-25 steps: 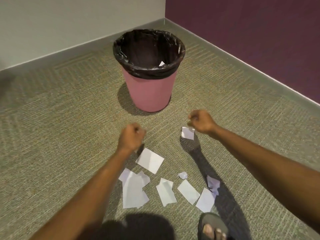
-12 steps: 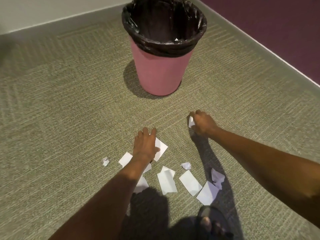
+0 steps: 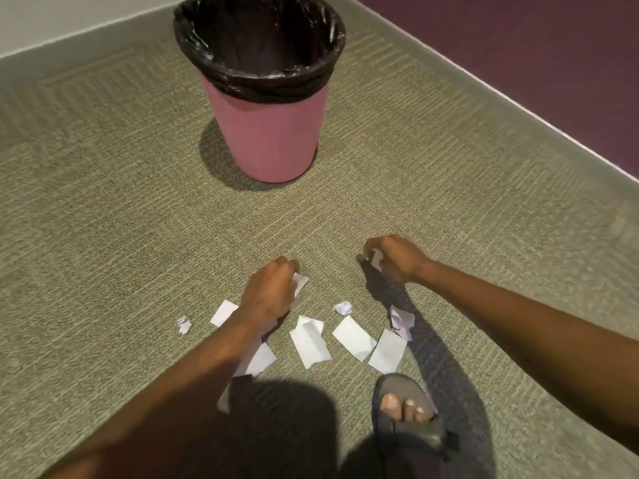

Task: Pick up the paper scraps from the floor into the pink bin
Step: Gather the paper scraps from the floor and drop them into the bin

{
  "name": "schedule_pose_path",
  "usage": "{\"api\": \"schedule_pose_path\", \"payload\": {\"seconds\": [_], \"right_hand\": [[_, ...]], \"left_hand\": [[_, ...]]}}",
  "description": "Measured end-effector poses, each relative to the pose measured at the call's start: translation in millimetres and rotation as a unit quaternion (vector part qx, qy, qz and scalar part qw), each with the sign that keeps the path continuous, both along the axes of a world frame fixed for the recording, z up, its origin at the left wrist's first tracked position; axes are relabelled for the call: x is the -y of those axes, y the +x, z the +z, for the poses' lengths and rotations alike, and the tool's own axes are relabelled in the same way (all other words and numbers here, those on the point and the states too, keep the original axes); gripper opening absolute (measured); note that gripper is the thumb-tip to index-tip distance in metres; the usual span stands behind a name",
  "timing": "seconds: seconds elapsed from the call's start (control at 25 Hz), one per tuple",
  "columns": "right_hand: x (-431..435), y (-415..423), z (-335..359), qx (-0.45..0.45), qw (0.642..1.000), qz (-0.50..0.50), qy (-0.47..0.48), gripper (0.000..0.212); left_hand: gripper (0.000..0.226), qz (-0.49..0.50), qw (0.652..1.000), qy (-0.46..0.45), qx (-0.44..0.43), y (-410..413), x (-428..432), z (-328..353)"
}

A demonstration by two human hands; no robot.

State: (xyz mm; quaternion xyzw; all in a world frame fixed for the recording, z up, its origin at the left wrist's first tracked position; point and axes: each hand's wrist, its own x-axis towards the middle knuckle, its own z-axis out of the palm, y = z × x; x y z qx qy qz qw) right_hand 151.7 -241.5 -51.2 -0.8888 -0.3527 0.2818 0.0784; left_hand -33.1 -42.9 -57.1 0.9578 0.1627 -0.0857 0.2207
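Note:
The pink bin with a black liner stands on the carpet ahead of me. Low over the floor, my left hand is closed on a white paper scrap whose corner sticks out by the fingers. My right hand is closed on a small scrap, just off the carpet. Several white scraps lie below my hands: flat pieces, a crumpled ball, another ball at left and a crinkled piece.
My sandalled foot stands just below the scraps at the bottom. A purple wall runs along the right and a pale wall at the back left, meeting behind the bin.
Both hands came down to the floor and closed on scraps; the left hand curled from flat on the paper into a grip. The view moved closer to the bin.

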Motion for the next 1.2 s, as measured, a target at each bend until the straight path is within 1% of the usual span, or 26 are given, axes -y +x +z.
{"api": "schedule_pose_path", "payload": {"seconds": [0.08, 0.12, 0.24, 0.28, 0.32, 0.44, 0.48, 0.56, 0.6, 0.68, 0.76, 0.84, 0.96, 1.04, 1.12, 1.2], "right_hand": [[32, -12, -4, 0.041, 0.999, 0.006, -0.033, 0.039], [47, -20, -5, 0.053, 0.998, -0.002, -0.045, 0.034], [80, -46, -11, 0.061, 0.996, -0.009, -0.07, 0.005], [86, -55, -13, 0.055, 0.995, -0.005, -0.078, 0.011], [90, -65, -16, 0.046, 0.995, -0.002, -0.087, 0.02], [92, -90, -17, 0.008, 0.994, -0.01, -0.108, 0.062], [91, -98, -16, -0.001, 0.994, -0.005, -0.113, 0.073], [88, -110, -17, -0.001, 0.993, 0.009, -0.122, 0.086], [87, -115, -20, 0.011, 0.991, 0.021, -0.133, 0.091], [84, -123, -25, 0.048, 0.985, 0.048, -0.159, 0.096], [80, -127, -29, 0.082, 0.981, 0.067, -0.162, 0.091], [78, -128, -31, 0.095, 0.982, 0.075, -0.145, 0.084], [73, -124, -28, 0.096, 0.983, 0.09, -0.132, 0.074], [74, -125, -24, 0.091, 0.981, 0.102, -0.137, 0.06], [74, -127, -23, 0.08, 0.977, 0.133, -0.149, 0.045], [73, -128, -23, 0.062, 0.975, 0.152, -0.149, 0.037]], "left_hand": [[0.016, -0.07, 0.997, 0.041, 0.002, -11, 10, 5], [0.021, -0.11, 0.992, 0.065, -0.009, -17, 18, 6], [0.047, -0.202, 0.97, 0.119, -0.059, -33, 43, -8], [0.056, -0.216, 0.965, 0.129, -0.079, -38, 52, -16], [0.063, -0.222, 0.961, 0.135, -0.098, -44, 60, -24], [0.071, -0.215, 0.957, 0.14, -0.136, -60, 79, -41], [0.077, -0.215, 0.956, 0.138, -0.142, -62, 82, -43], [0.087, -0.222, 0.953, 0.132, -0.16, -61, 83, -41], [0.086, -0.221, 0.953, 0.127, -0.166, -58, 83, -38], [0.075, -0.219, 0.954, 0.124, -0.16, -55, 85, -32], [0.064, -0.215, 0.959, 0.117, -0.141, -57, 85, -28], [0.057, -0.208, 0.963, 0.109, -0.13, -57, 88, -25], [0.045, -0.195, 0.965, 0.113, -0.132, -53, 87, -21], [0.039, -0.201, 0.963, 0.12, -0.135, -51, 91, -20], [0.036, -0.202, 0.961, 0.127, -0.139, -53, 93, -22], [0.035, -0.203, 0.961, 0.133, -0.132, -54, 92, -24]]}}
